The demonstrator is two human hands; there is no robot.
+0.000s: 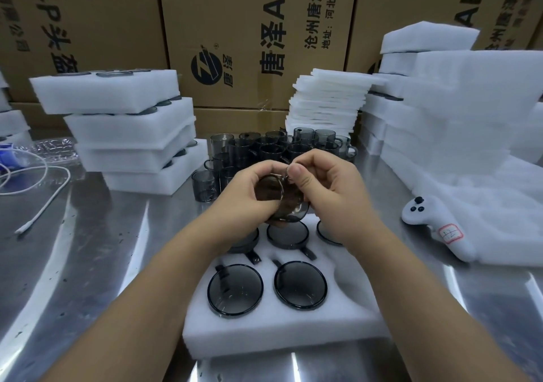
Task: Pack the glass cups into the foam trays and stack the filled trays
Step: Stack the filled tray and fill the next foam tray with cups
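At the far left edge a blue object (7, 153) is cut off by the frame, next to crumpled clear plastic (55, 146) and a white cable (44, 202) lying on the steel table (88, 264). Just right of these stands a stack of filled foam trays (126, 134); only dark slivers of the cups inside show between the layers.

In the middle, loose smoky glass cups (264, 146) crowd behind the hands, the nearest ones partly hidden. The left hand (249, 193) curls its fingers round a held cup (282, 202), tilted above the open foam tray (264, 331). The right hand (323, 181) pinches the cup's top edge between thumb and fingers; whether it grips the handle cannot be told. Two near pockets of the tray hold cups, and the far row is half covered by the wrists.

Further right rise thin foam sheets (326, 99), then a taller foam stack (426, 87), with a white controller (426, 217) at its foot. Cardboard boxes (235, 28) fill the background.
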